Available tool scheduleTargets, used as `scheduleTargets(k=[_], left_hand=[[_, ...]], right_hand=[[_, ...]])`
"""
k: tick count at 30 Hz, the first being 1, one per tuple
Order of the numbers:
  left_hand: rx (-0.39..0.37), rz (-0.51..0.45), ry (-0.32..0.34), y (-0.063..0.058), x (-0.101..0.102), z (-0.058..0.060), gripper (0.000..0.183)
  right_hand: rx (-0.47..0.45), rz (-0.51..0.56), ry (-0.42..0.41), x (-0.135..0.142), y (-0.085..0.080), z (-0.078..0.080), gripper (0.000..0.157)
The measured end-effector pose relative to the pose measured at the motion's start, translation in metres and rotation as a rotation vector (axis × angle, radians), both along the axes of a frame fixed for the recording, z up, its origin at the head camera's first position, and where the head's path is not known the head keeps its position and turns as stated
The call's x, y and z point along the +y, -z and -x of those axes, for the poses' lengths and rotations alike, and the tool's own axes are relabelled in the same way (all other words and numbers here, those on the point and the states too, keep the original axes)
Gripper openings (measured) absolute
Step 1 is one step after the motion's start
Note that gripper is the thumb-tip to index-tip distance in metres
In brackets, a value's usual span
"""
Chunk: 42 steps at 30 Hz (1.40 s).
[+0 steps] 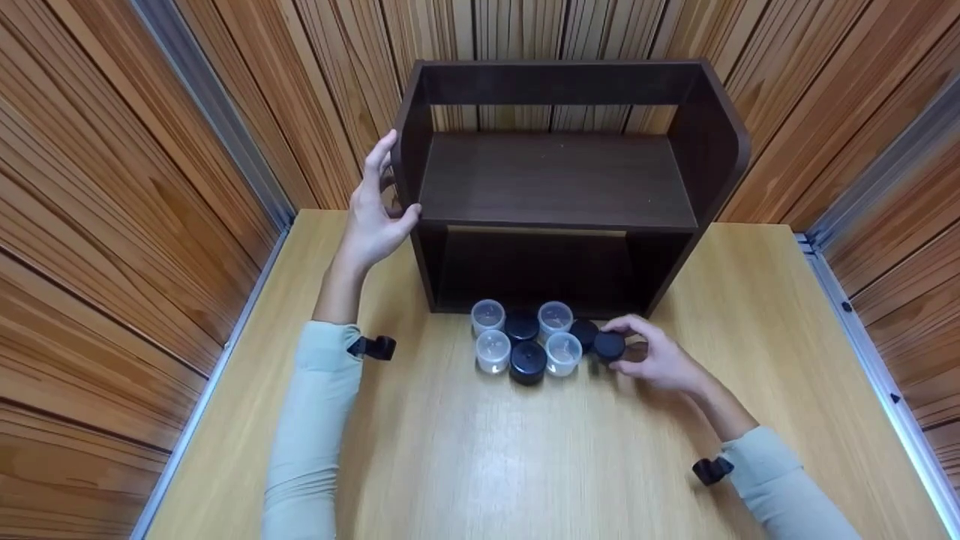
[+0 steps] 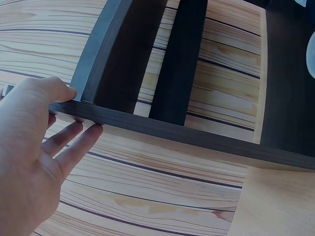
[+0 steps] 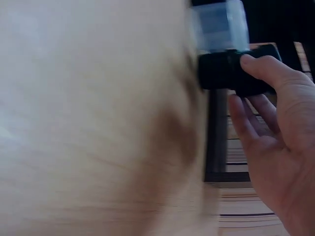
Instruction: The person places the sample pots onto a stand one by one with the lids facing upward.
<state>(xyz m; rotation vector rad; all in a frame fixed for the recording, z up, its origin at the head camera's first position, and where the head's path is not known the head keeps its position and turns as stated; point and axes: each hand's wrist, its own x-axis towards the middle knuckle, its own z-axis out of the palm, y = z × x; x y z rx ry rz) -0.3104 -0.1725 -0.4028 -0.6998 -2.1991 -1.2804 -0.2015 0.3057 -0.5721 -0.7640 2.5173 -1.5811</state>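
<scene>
A dark brown two-tier shelf [image 1: 559, 180] stands at the back of the table. My left hand [image 1: 375, 225] holds its left side panel, the thumb at the front edge and the fingers along the outer face, as the left wrist view [image 2: 37, 152] also shows. Before the lower compartment, small round containers form two rows: clear ones [image 1: 493, 352] alternate with black ones [image 1: 528, 362]. At the right end my right hand [image 1: 660, 360] pinches a black round container [image 1: 609, 346] between thumb and fingers, close beside another black one [image 1: 584, 334]. The right wrist view is blurred.
The light wooden table [image 1: 495, 465] extends in front of the containers. Wood-patterned walls [image 1: 112, 187] rise at the back and both sides, with metal rails [image 1: 885, 375] along the table's sides. Both forearms wear pale sleeves with small black wrist devices [image 1: 373, 347].
</scene>
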Motion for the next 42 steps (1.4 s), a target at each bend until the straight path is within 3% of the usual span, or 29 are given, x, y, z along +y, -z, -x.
scheduleTargets(k=[7,25,32,42], left_hand=[[0.023,0.009,-0.003,0.000,0.000,0.001,0.086],[-0.007,-0.003,0.012,-0.001,-0.001,0.000,0.085],[0.004,-0.003,0.000,0.000,-0.002,0.000,0.085],[-0.001,-0.002,0.007,0.000,0.000,0.001,0.086]], right_hand=[[-0.061,0.003,-0.057,0.005,-0.021,0.007,0.058],[0.008,0.041,-0.239,-0.011,-0.090,0.026,0.054],[0.037,-0.011,-0.306,-0.025,-0.122,0.035,0.056],[0.056,-0.039,-0.309,-0.050,-0.168,0.052,0.057]])
